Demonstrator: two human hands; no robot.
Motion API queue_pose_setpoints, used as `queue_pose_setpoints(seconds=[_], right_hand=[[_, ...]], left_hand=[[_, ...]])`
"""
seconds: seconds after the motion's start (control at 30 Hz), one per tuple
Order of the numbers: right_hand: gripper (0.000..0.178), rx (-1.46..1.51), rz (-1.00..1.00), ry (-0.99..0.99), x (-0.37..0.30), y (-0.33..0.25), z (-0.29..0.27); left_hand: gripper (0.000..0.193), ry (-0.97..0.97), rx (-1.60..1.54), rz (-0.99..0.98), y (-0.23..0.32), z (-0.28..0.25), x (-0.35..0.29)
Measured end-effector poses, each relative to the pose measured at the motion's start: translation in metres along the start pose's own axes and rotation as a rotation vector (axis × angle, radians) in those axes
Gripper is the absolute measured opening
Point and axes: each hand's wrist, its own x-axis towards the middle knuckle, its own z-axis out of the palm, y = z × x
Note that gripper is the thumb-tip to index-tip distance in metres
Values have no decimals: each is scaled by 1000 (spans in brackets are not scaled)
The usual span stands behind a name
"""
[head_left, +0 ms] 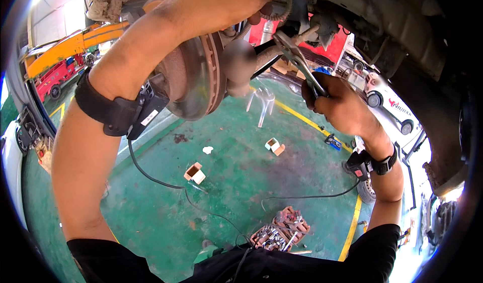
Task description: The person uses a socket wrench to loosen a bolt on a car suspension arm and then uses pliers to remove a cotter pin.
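Observation:
Overhead is the underside of a raised vehicle, with a brake disc (214, 74) at the left of the wheel assembly. My left hand (254, 4) reaches up behind the disc, beside a ribbed hose (287, 6). Its fingers are mostly hidden by the hand itself and the parts there, so its grip does not show. To the right, my right hand (334, 102) is closed around the handles of metal pliers (299, 59). Their jaws point up and left, close to a metal rod (307, 34) under the vehicle. Whether the jaws touch the rod is unclear.
Two small opened boxes (195, 173) (273, 145) lie on the green floor. Below me stands a red tray (289, 217) of sockets and tools. A clear stool (262, 102) is farther off. Cables hang from both wrist straps. Vehicles stand at both sides.

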Motion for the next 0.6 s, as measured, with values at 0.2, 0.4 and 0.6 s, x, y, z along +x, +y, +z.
queue_pose_setpoints(seconds=[0.2, 0.4, 0.6], right_hand=[[41, -360, -324, 456, -17, 14, 15], [43, -606, -114, 562, -26, -17, 19], [44, -698, -19, 599, -34, -37, 26]], left_hand=[[29, -4, -242, 35, -6, 0, 5], [36, -96, -172, 274, -35, 2, 15], [35, -192, -267, 343, -40, 4, 15]])
